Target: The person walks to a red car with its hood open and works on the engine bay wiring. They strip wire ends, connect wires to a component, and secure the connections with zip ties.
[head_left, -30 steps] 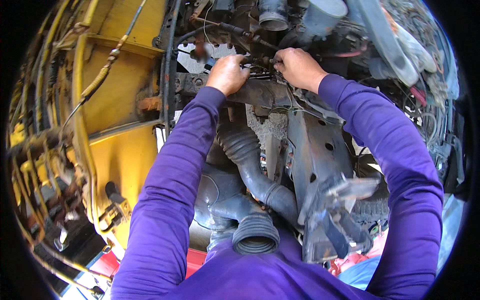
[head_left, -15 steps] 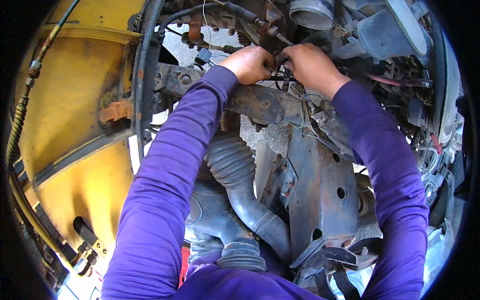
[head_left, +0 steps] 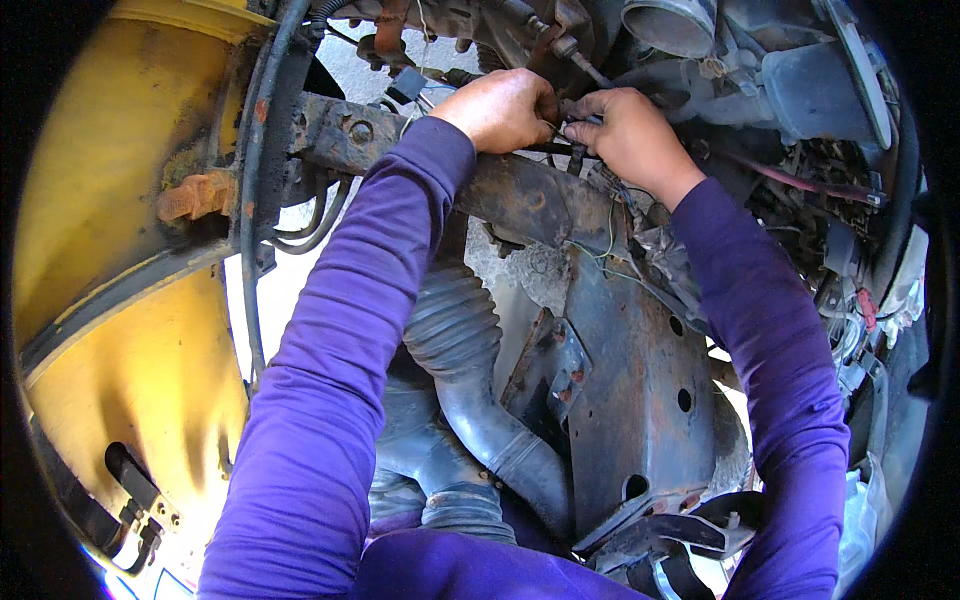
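Note:
My left hand (head_left: 503, 110) and my right hand (head_left: 632, 138) meet above a rusty metal crossbeam (head_left: 520, 200). Fingers and thumb of both are pinched close together on a thin wire (head_left: 560, 127), of which only a short piece shows between them. The rest is hidden behind my knuckles. A black cable runs just under the fingertips, along the beam's far edge. Left of my left hand hangs a small grey-blue connector block (head_left: 406, 86) on thin wires. Loose thin wires (head_left: 612, 225) dangle below my right hand.
A yellow body panel (head_left: 120, 280) fills the left side. Nearer me lie a ribbed air hose (head_left: 453, 318) and a steel frame rail (head_left: 640, 370) with holes. To the far right are a grey canister (head_left: 815, 90), an open pipe end (head_left: 672, 25) and tangled wiring (head_left: 850, 330).
The view has shifted a little, so the yellow panel sits further left. My right fingers have changed their pinch slightly; both hands stay at the same spot over the beam.

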`<state>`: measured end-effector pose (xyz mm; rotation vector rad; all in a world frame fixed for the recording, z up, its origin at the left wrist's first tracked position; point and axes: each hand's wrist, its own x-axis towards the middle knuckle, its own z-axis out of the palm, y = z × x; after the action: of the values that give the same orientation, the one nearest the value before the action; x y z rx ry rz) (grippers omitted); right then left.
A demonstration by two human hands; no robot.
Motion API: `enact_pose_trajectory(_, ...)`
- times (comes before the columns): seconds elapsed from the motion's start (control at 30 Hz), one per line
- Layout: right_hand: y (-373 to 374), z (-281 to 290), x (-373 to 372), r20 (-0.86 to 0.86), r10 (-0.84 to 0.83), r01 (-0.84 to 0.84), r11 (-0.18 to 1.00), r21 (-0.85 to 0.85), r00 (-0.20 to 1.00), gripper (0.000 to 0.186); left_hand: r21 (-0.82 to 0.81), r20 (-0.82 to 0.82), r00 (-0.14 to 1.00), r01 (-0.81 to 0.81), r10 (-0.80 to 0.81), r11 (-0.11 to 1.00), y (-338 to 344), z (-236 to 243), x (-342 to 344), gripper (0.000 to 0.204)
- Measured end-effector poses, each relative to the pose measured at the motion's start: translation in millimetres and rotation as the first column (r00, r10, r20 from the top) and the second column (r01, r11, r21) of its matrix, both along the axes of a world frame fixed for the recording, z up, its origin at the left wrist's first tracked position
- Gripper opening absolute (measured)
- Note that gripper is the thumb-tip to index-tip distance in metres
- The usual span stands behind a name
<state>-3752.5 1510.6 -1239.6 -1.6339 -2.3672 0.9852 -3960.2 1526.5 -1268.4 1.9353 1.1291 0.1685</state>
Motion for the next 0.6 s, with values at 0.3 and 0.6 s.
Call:
enact_pose_trajectory(0.3,5,0,1,-0.131,0.026,-0.044,0.990,-0.134,0.991,0.028,-0.034,0.013,0.999,0.047,-0.047,0.998,2,-3,-1,0.040)
enact_pose_trajectory(0.6,4,9,-1,-0.106,0.041,-0.051,0.994,-0.096,0.994,0.027,-0.182,0.044,0.996,0.090,-0.083,0.979,8,4,-7,0.040)
